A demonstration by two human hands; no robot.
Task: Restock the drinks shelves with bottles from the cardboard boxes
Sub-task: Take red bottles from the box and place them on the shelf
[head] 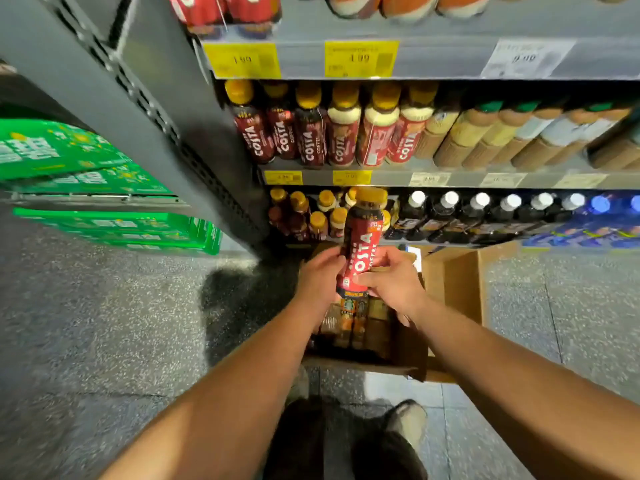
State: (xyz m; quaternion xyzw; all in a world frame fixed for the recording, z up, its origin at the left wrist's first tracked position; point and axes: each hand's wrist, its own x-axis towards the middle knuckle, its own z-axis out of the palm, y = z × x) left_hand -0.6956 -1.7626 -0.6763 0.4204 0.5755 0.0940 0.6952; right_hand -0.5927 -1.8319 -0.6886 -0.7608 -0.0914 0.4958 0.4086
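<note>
Reds, greens, yellows
We see a red, white-lettered bottle (361, 247), green cases (69, 154), yellow price tags (242, 59), speckled grey floor (104, 323).

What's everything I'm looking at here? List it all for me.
Held Costa bottle: one, red with gold cap, above the box.
Cardboard box: one, brown, open on the floor.
Boxed bottles: several, dark, inside the box.
Shelved Costa bottles: six, red, gold caps, middle shelf.
Green-capped bottles: several, tan, right of those.
White-capped bottles: several, black, lower shelf.
Green cases: stacked, far left.
Yellow price tags: four, shelf edges.
Left grip: bare hand, holds the bottle's left side.
Right grip: bare hand, holds its right side.
</note>
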